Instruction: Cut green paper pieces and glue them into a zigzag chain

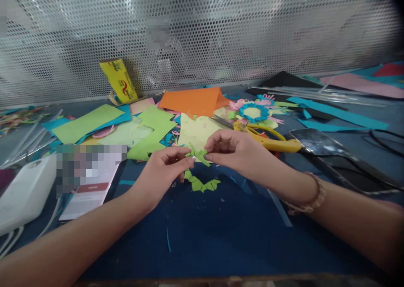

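The strip [202, 185] of green paper is above the tabletop [217, 245], pinched between the fingertips of both hands, left [159, 171] and right [236, 150], held slightly apart. Its long axis bends: the upper stretch runs sideways between them, while the lower part curls down by the left fingers, its loose end pointing right. Its edge is notched into small, crisp tabs. Beyond lie a flat cream sheet [197, 129], yellow-handled scissors [280, 145], a blue-fringed paper flower [252, 112] and a folded orange sheet [189, 101], before perforated metal mesh [221, 43].
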The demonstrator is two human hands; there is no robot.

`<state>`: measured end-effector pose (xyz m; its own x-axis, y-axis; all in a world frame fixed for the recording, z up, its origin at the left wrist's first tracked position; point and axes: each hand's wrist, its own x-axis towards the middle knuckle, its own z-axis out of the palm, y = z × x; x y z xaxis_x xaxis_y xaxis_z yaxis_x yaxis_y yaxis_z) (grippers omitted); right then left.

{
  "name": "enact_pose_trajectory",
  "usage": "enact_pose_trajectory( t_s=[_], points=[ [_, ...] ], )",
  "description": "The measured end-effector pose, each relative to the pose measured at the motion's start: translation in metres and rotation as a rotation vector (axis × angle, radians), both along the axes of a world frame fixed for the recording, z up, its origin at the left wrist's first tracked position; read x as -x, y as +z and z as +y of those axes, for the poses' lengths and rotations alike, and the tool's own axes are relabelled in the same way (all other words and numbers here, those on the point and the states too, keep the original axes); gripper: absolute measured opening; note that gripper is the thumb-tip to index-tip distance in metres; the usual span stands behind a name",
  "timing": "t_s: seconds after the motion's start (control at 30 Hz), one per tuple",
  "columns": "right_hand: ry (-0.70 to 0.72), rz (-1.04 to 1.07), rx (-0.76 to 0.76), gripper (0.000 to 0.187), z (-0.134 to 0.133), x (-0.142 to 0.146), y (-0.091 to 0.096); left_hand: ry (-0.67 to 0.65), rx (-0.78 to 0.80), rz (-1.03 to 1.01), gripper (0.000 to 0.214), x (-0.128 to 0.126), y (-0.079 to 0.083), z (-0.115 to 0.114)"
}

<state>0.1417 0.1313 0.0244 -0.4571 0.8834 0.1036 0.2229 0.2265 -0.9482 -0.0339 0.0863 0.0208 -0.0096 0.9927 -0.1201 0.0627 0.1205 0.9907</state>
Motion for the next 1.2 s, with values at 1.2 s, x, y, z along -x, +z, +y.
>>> enact_pose_trajectory(
  t_s=[1.2],
  points=[
    [0.101,0.019,0.093,0.026,0.0006,-0.0054,0.0061,-0.074,0.095,-0.102,0.02,0.0007,0.0004,-0.0015]
  ],
)
